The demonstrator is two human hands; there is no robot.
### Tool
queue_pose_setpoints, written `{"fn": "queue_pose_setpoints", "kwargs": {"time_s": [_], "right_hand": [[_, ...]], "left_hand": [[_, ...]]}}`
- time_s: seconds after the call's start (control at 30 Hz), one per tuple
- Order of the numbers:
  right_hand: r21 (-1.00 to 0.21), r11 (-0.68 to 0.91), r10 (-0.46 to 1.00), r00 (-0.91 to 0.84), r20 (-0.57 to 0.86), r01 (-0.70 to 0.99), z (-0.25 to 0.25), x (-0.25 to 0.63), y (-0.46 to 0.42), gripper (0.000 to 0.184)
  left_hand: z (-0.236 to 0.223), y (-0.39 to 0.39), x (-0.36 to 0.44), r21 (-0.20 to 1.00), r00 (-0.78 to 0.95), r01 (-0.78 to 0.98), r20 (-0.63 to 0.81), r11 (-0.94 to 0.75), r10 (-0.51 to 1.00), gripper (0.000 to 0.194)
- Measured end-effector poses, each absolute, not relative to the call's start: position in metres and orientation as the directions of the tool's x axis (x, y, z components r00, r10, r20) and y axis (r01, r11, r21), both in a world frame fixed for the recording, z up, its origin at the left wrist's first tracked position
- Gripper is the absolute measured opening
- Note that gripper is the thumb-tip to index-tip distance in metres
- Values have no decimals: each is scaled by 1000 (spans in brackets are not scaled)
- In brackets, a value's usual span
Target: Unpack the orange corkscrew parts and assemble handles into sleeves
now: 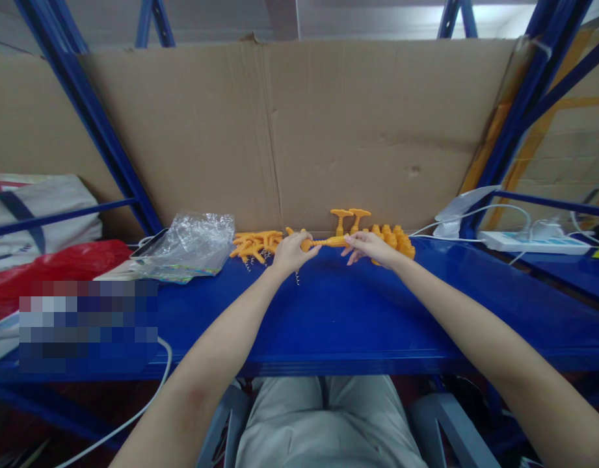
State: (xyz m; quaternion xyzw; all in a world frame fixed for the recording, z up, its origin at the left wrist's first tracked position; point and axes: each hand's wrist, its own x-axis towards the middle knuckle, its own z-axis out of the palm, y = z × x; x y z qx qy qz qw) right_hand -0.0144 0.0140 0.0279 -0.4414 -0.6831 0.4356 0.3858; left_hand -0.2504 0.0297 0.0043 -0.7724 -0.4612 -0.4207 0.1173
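Observation:
Between my two hands an orange plastic corkscrew (pixel 334 241) lies level, just above the blue shelf. My left hand (pixel 290 255) is closed round its left end, while the fingers of my right hand (pixel 368 248) pinch its right end. A metal spiral (pixel 297 278) shows below my left hand; whose handle it belongs to is hidden. To the left lies a pile of orange corkscrew handles (pixel 254 243), with some spirals poking out. Two orange T-handled corkscrews (pixel 341 221) stand upright behind my hands. Several orange ribbed parts (pixel 401 242) are grouped beyond my right hand, partly covered by it.
A cardboard sheet (pixel 348 130) closes off the back of the blue shelf (pixel 338 318). Clear plastic bags (pixel 196 247) and a red bag (pixel 60 270) lie at left. On the right are a white power strip (pixel 533 243) and cables. Blue posts flank both sides.

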Motion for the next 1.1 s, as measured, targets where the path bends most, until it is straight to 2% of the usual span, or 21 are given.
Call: {"fn": "queue_pose_setpoints", "kwargs": {"time_s": [0.4, 0.7, 0.83, 1.1], "right_hand": [[-938, 208, 948, -291, 124, 278, 26, -19, 13, 24], [-941, 231, 929, -345, 137, 248, 20, -10, 22, 23], [-940, 272, 887, -433, 163, 204, 18, -3, 26, 43], [-920, 306, 859, -489, 154, 246, 22, 0, 23, 42]], "left_hand": [[2, 35, -259, 182, 295, 753, 765, -632, 572, 18], [1, 36, -255, 184, 276, 778, 759, -601, 590, 18], [-1, 38, -254, 174, 269, 781, 772, -600, 575, 18], [-1, 36, -253, 175, 274, 756, 791, -631, 547, 17]]}}
